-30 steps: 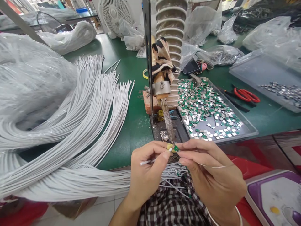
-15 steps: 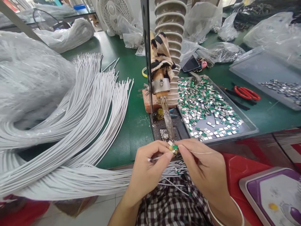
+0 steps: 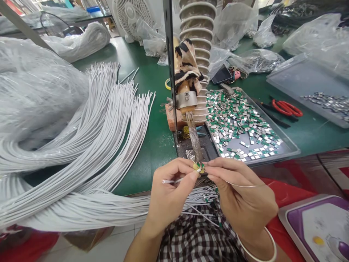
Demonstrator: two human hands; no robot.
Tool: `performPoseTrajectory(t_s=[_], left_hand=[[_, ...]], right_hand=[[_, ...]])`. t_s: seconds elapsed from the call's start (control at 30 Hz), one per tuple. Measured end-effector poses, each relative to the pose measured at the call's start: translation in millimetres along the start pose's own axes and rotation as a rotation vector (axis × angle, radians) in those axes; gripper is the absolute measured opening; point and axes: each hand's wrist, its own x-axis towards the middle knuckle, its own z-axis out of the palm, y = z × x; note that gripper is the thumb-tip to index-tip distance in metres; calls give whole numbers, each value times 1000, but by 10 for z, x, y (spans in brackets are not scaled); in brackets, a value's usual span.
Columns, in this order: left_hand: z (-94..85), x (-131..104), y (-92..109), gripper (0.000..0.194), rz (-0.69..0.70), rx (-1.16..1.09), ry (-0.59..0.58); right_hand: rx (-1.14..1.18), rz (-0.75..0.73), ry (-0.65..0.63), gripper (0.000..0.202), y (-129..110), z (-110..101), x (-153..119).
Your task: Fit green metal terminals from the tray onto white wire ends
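My left hand [image 3: 173, 191] pinches a short white cable [image 3: 177, 180] between thumb and index finger. Its end reaches a small green circuit board [image 3: 199, 166] at the tip of the soldering iron [image 3: 194, 140]. Close by on the right, my right hand [image 3: 241, 193] has its fingers pressed round a thin solder wire [image 3: 240, 186], which trails off to the right. The iron points down from a clamp [image 3: 187, 99] on an upright metal bar. How the board is supported is hidden by my fingertips.
On the left lie thick bundles of white cables [image 3: 109, 127]. A tray [image 3: 293, 152] of small green boards stands on the right, beside red-handled pliers [image 3: 287, 108]. Behind the iron rises a ribbed hose [image 3: 197, 22]. A fan [image 3: 132, 16] stands farther back.
My right hand has shifted slightly right, its fingers now straighter over the solder wire. My left hand has moved slightly left and up, and the small board has turned at the iron's tip.
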Motion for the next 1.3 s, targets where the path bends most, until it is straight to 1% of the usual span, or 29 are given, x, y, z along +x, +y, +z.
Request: performPoseTrajectory(t_s=[0.1, 0.2, 0.3, 0.37, 0.4, 0.47, 0.53, 0.6, 0.63, 0.67, 0.7, 0.77, 0.8, 0.87, 0.93, 1.03, 1.1, 1.2, 1.3], left_hand=[[-18, -18, -36, 19, -30, -43, -25], [-35, -32, -42, 20, -64, -39, -49], [-28, -36, -25, 20, -79, -12, -42], [1, -46, -18, 19, -82, 29, -50], [22, -56, -18, 19, -78, 64, -65], [71, -93, -23, 20, -57, 161, -143], [112, -148, -30, 19, -30, 270, -271], [127, -209, -32, 16, -8, 359, -396], [122, -237, -31, 17, 13, 407, -433], [110, -262, -30, 21, 42, 462, -446], [93, -284, -29, 26, 74, 515, -441], [51, -316, -31, 32, 154, 567, -388], [32, -327, -34, 31, 189, 543, -346], [1, -342, -42, 21, 237, 436, -264], [-13, -347, -47, 11, 221, 361, -219], [-11, -336, -39, 19, 121, 350, -220], [-3, -321, -30, 22, 86, 354, -216], [5, -290, -22, 23, 67, 360, -218], [6, -259, -33, 21, 76, 354, -203]], right_hand=[[42, 12, -33, 22, -11, -14, -10], [120, 51, -62, 27, 2, -45, -60], [222, 83, -45, 36, 13, -102, -140], [222, 101, -60, 41, -8, -147, -178], [184, 97, -94, 41, -28, -166, -186], [73, 52, -209, 32, -80, -192, -175], [5, -15, -298, 24, -127, -206, -144], [11, -32, -328, 20, -152, -223, -116], [25, -19, -327, 20, -155, -236, -108], [40, 4, -321, 21, -153, -252, -106], [53, 36, -317, 20, -147, -270, -108], [79, 98, -300, 19, -130, -303, -118], [97, 126, -289, 19, -121, -315, -124], [151, 175, -287, 19, -106, -326, -127], [209, 200, -299, 21, -91, -323, -119], [249, 201, -310, 24, -63, -308, -97], [261, 209, -313, 25, -44, -301, -85], [350, 290, -336, 25, -43, -302, -69], [341, 403, -417, 17, -61, -318, -40]])
